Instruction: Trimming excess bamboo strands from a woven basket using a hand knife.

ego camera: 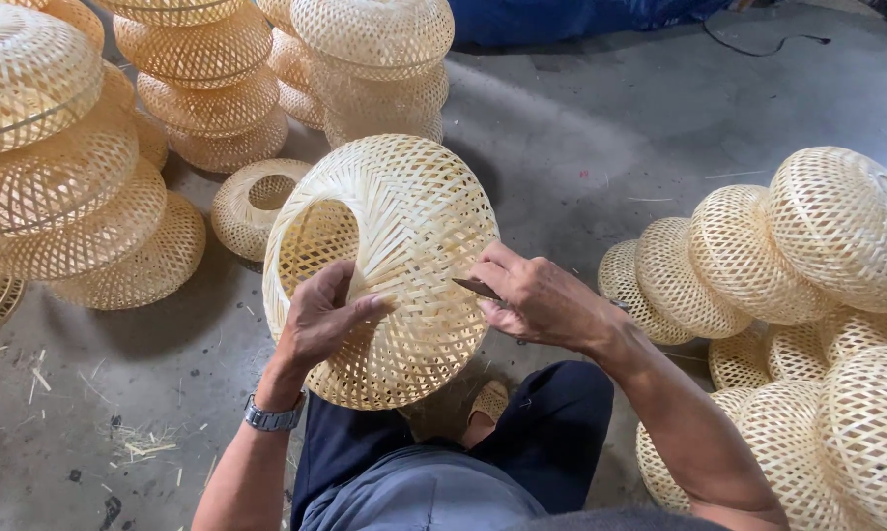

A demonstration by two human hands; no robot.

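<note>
The head camera is looking down on the person's right hand [542, 300], whose fingers are pinching a small dark-bladed knife [478, 289], its tip lying against the weave of a pale, dome-shaped woven bamboo lampshade [404, 246]. The left hand [320, 320] is curling over the shade's near side, thumb and fingertips pressing flat on the lattice just below its round opening, so both hands are clasped on something and neither is loose. The shade is resting tilted on edge over the person's lap, above dark blue trousers [551, 433], with a tan sandal [489, 401] peeking out beneath it and a metal wristwatch [269, 417] sitting on the left wrist. It looks as though the person is trimming or tucking stray strip ends on the shade's surface; the next move would probably call for a steady left-hand brace while the blade is working along the strand, kept shallow so it is not cutting the weave itself. Further out, stacks of similar woven bamboo shades [207, 88] are standing at the upper left, a leaning row of more shades [758, 256] is lying at the right, and bamboo shavings [143, 447] are littering the grey concrete floor [600, 138].
</note>
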